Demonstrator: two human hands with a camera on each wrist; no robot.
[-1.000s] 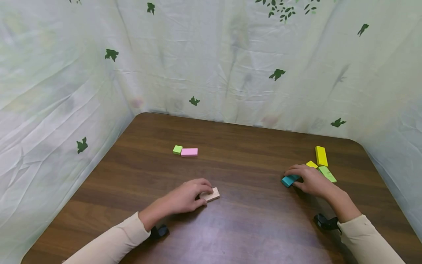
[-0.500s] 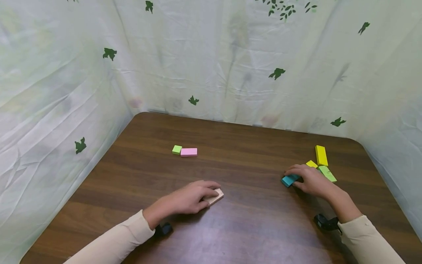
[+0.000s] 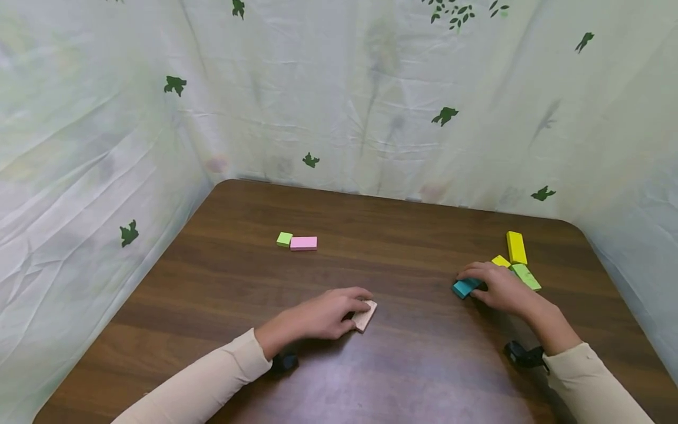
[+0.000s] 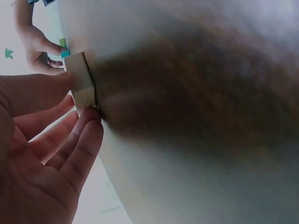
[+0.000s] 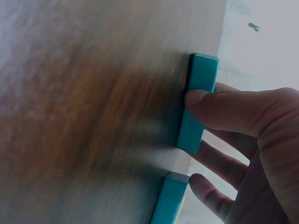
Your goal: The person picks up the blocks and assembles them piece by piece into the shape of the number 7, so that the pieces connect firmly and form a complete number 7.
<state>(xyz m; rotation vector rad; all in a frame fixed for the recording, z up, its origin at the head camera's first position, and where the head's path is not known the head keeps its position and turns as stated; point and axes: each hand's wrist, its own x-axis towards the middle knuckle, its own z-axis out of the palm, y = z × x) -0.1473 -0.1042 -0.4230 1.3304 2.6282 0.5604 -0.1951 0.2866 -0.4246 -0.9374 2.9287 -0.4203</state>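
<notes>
My left hand pinches a plain wooden block near the middle of the table. In the left wrist view the thumb lies on one side of this wooden block and fingertips are at its lower end. At the right, my right hand holds a teal block low at the tabletop. Its thumb presses the near face of the teal block in the right wrist view, with fingers behind. A second teal block shows partly below, close to a fingertip.
Just beyond the right hand lie a long yellow block, a small yellow block and a green block. Farther back left, a small light green block sits beside a pink block. Curtains surround the brown table.
My left hand has moved right with the wooden block, which has turned to point more away from me. The right hand and teal block have stayed in place.
</notes>
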